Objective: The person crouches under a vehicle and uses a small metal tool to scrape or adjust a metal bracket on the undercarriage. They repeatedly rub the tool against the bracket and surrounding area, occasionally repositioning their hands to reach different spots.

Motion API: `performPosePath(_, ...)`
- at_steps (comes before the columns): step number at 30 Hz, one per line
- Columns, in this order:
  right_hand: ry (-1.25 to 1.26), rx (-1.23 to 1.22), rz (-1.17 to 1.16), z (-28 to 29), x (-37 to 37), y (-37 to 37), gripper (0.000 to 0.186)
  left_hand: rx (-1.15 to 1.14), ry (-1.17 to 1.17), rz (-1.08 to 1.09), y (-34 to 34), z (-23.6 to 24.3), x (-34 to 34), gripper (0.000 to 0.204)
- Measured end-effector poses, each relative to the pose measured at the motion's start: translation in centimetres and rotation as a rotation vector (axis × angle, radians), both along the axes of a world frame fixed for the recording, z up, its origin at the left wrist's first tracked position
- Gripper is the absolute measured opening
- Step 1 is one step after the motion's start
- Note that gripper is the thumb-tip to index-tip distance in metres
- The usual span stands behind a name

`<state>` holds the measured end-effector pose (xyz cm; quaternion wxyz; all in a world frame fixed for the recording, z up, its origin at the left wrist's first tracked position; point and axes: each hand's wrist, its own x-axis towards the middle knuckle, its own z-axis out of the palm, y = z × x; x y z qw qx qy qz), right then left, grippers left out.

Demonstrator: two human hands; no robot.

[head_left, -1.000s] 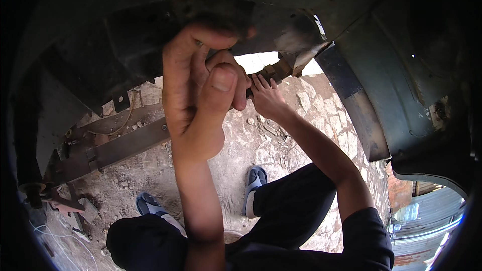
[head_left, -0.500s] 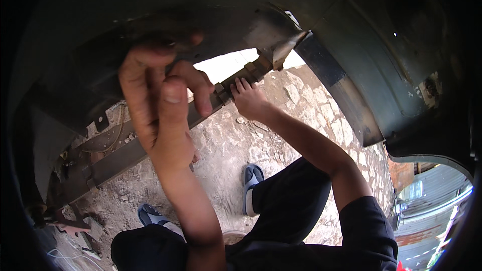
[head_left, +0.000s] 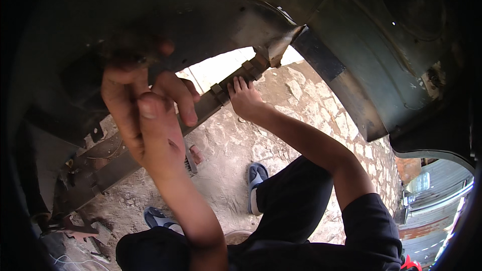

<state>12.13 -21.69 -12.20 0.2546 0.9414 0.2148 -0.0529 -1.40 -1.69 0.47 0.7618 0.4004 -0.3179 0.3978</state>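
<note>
My left hand (head_left: pixel 150 115) is raised at left of centre, close under a dark metal panel (head_left: pixel 211 40). Its fingers are bent but apart, and the thumb stands free. The upper fingertips fade into shadow, so whether they touch the panel cannot be told; nothing shows in the hand. Farther right, my right hand (head_left: pixel 245 98) rests with its fingers laid over a long brown metal beam (head_left: pixel 201 109), beside a raised bracket (head_left: pixel 219 93) on it. The beam slants from lower left to upper right.
A curved greenish body panel (head_left: pixel 371 80) hangs at the right. Below lies rough stone ground (head_left: pixel 221 185), with a small reddish block (head_left: pixel 196 154) on it. A rusty metal part (head_left: pixel 75 228) and a white cord (head_left: pixel 75 260) are at lower left. Corrugated sheeting (head_left: pixel 432 211) shows at far right.
My left hand has shifted left and slightly down, uncovering the reddish block on the ground. My right hand stays on the beam. The view has shifted a little.
</note>
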Motion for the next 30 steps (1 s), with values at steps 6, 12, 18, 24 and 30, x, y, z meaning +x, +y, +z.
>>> performPosePath(6, -0.021, 0.070, 0.072, 0.8, 1.0, -1.1, 0.058, 0.014, 0.002, 0.006, 0.0, 0.2, 0.0, 0.041)
performPosePath(12, -0.001, 0.014, 0.094, 0.4, 0.4, -1.2, 0.058, 0.022, 0.026, 0.033, -0.1, 0.3, -0.3, 0.041)
performPosePath(18, 0.021, 0.031, 0.068, -0.3, -0.5, -0.5, 0.061, -0.048, 0.006, 0.018, 0.0, 0.4, -0.3, 0.040)
performPosePath(24, -0.041, 0.001, 0.051, 0.8, 0.9, -0.9, 0.062, -0.083, 0.042, 0.021, -0.6, 0.6, -0.2, 0.038)
performPosePath(30, 0.008, 0.160, 0.106, 0.6, 1.1, -1.4, 0.061, -0.137, 0.163, 0.154, 0.0, -0.2, -0.2, 0.042)
